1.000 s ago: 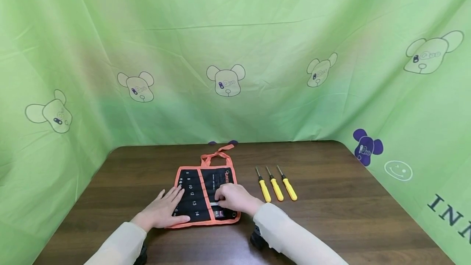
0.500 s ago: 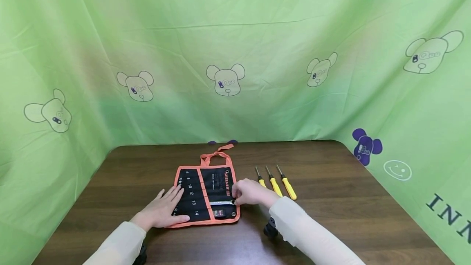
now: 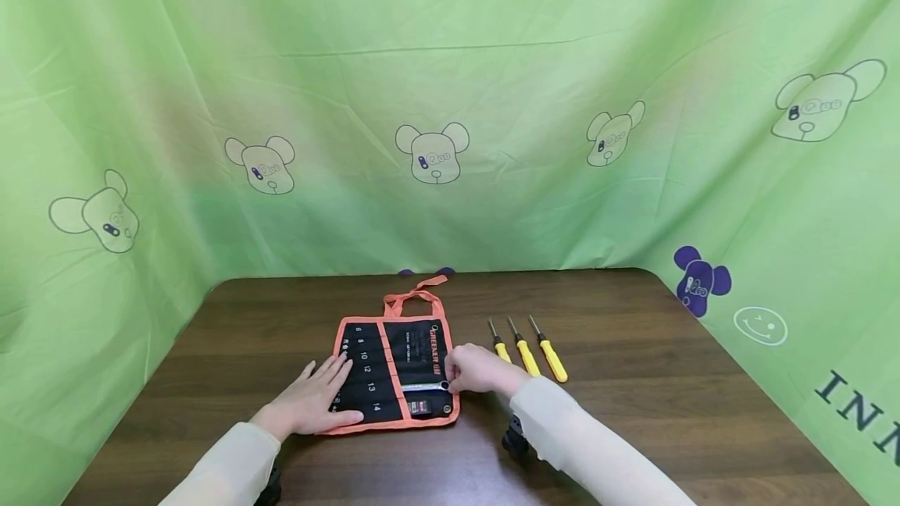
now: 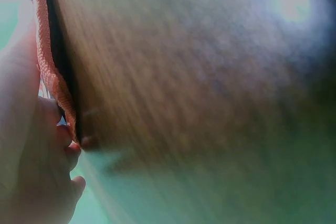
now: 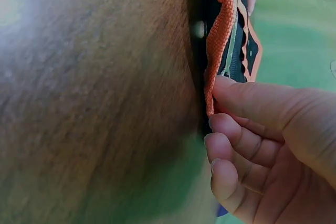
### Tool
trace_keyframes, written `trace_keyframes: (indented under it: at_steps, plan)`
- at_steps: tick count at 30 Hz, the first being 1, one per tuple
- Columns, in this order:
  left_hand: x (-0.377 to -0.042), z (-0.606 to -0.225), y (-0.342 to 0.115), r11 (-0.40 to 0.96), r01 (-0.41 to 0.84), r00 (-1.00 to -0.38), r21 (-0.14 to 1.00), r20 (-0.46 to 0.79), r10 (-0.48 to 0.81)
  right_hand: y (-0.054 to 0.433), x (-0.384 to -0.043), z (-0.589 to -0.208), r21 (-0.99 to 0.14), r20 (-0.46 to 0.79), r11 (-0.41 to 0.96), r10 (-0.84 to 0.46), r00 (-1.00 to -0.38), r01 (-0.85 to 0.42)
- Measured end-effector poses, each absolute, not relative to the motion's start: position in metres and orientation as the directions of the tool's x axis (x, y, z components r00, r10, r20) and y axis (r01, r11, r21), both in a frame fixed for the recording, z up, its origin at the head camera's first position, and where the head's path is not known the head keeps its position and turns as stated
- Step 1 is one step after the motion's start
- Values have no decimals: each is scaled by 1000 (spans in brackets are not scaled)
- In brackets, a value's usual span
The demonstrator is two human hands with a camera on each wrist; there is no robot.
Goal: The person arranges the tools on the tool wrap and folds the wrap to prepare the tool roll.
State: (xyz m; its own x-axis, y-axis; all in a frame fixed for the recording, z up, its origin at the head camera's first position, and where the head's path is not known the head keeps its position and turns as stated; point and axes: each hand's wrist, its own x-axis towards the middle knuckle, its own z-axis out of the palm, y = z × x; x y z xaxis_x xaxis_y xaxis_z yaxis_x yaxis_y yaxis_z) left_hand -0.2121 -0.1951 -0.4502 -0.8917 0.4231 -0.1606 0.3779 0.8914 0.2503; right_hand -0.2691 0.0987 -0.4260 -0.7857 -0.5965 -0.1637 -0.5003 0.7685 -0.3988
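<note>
A black tool roll (image 3: pixel 368 389) with orange trim and numbered pockets lies flat on the wooden table. My left hand (image 3: pixel 309 404) rests spread on its left edge, fingers straight. A silver wrench (image 3: pixel 422 387) lies across the roll's right half, one end in the pocket beside the number 13. My right hand (image 3: pixel 481 369) is at the roll's right edge. In the right wrist view, its thumb (image 5: pixel 247 95) lies at the wrench's end, with curled fingers (image 5: pixel 223 148) below the orange trim, pinching the edge.
To the right lie three yellow-handled screwdrivers (image 3: pixel 553 359), tips pointing away; my right hand partly covers two handles. An orange strap (image 3: pixel 404 301) extends from the roll's far edge. A green printed cloth (image 3: pixel 436 225) hangs behind the table (image 3: pixel 633 412).
My right hand has moved right, from the middle of the wrench to its end at the roll's edge, uncovering the wrench. During the last half second both hands stay nearly still.
</note>
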Motion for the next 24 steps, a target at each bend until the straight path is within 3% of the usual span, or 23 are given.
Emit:
trace_keyframes:
  at_steps: [24]
  plan:
    - [-211, -448, -195, 891, 374, -893, 258, -161, 421, 63, -271, -433, -352, -62, 707, -672, -738, -613]
